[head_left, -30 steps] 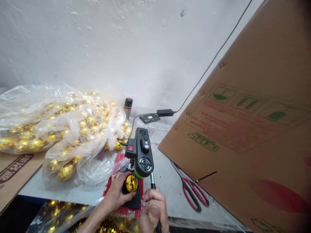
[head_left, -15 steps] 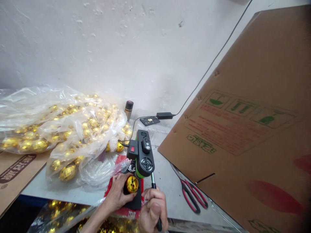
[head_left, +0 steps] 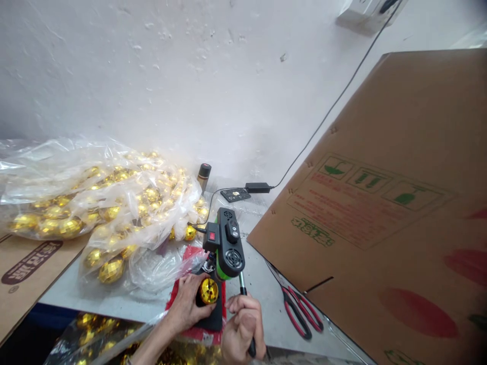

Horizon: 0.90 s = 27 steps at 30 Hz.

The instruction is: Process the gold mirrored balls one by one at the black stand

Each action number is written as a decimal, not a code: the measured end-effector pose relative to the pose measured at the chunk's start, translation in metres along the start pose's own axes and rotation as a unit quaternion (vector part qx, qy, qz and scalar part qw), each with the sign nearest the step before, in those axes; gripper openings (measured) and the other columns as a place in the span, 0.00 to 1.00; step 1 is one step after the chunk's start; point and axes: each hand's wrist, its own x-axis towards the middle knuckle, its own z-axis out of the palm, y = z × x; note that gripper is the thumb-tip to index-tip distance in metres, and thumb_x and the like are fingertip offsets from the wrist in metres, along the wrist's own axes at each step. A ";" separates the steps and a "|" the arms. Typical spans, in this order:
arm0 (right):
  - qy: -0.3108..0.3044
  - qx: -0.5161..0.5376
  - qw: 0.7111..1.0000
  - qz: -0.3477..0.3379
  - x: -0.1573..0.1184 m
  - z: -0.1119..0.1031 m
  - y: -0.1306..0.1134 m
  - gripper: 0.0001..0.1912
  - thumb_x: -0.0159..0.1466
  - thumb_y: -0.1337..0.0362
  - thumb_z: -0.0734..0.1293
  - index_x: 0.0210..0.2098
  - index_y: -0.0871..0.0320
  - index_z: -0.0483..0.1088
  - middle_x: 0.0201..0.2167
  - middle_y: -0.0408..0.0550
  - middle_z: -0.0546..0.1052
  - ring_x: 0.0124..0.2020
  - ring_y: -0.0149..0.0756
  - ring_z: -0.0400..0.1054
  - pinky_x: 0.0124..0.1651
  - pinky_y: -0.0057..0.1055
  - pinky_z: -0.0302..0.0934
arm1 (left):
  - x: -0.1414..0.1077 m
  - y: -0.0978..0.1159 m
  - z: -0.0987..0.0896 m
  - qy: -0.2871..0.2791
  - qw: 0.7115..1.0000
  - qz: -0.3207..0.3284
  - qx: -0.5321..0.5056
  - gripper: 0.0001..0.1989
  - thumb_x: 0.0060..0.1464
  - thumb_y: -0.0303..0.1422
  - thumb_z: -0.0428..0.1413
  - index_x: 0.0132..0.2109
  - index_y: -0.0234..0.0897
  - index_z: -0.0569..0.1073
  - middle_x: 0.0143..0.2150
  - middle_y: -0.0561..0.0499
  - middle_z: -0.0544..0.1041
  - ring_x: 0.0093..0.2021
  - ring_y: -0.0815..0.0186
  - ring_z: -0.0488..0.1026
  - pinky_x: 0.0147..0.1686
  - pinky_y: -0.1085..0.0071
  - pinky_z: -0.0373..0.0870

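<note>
Bottom edge cuts off both forearms & part of the right hand (head_left: 241, 329); the press base is mostly hidden under the hands, only a black block showing on a red mat (head_left: 178, 296). What the tool tip does to the ball can't be made out, since the press head covers it. One small press machine (head_left: 224, 246), black w/ green side & a red switch, stands at the front of the table (head_left: 262, 284). Right hand is fisted round its lever handle (head_left: 243, 299), thumb up. Left hand (head_left: 188, 304) is cupped round one gold faceted ball (head_left: 209, 290) sitting on the base right under the press head, fingers touching it. Behind-left: clear plastic bags (head_left: 95, 203) stuffed w/ the same gold balls, too many & too blurred by film to count; how many bags is unclear. More gold balls show in a bag below the table edge, cut off. One pair of red-handled scissors (head_left: 299, 312) lies right of the press, next to a big tilted cardboard box (head_left: 380, 203). At the wall: one small dark bottle (head_left: 204, 175), one power adapter (head_left: 257, 188) w/ cable, one flat black device (head_left: 236, 194).
</note>
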 end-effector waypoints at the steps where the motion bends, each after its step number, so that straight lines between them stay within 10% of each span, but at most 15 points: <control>1: 0.002 0.004 1.000 -0.001 0.004 0.002 -0.004 0.24 0.78 0.59 0.60 0.24 0.55 0.63 0.24 0.37 0.67 0.23 0.27 0.64 0.29 0.28 0.61 | 0.000 0.000 0.000 0.002 1.000 0.001 -0.001 0.31 0.46 0.30 0.68 0.60 0.41 0.78 0.53 0.41 0.84 0.55 0.43 0.79 0.59 0.46 0.71; 8: 0.001 -0.015 0.996 0.088 0.031 0.006 -0.029 0.23 0.78 0.62 0.61 0.24 0.55 0.61 0.23 0.38 0.65 0.22 0.27 0.60 0.24 0.26 0.55 | 0.002 0.002 -0.003 -0.013 1.000 -0.005 -0.007 0.32 0.46 0.31 0.68 0.61 0.42 0.77 0.56 0.42 0.84 0.56 0.43 0.78 0.59 0.45 0.71; 27: -0.004 -0.013 1.000 -0.025 -0.010 -0.007 0.015 0.24 0.78 0.59 0.60 0.24 0.55 0.63 0.25 0.37 0.67 0.25 0.28 0.63 0.36 0.32 0.60 | 0.001 0.004 -0.004 -0.005 1.000 0.000 0.013 0.30 0.47 0.30 0.67 0.60 0.41 0.78 0.55 0.41 0.84 0.56 0.44 0.79 0.58 0.46 0.71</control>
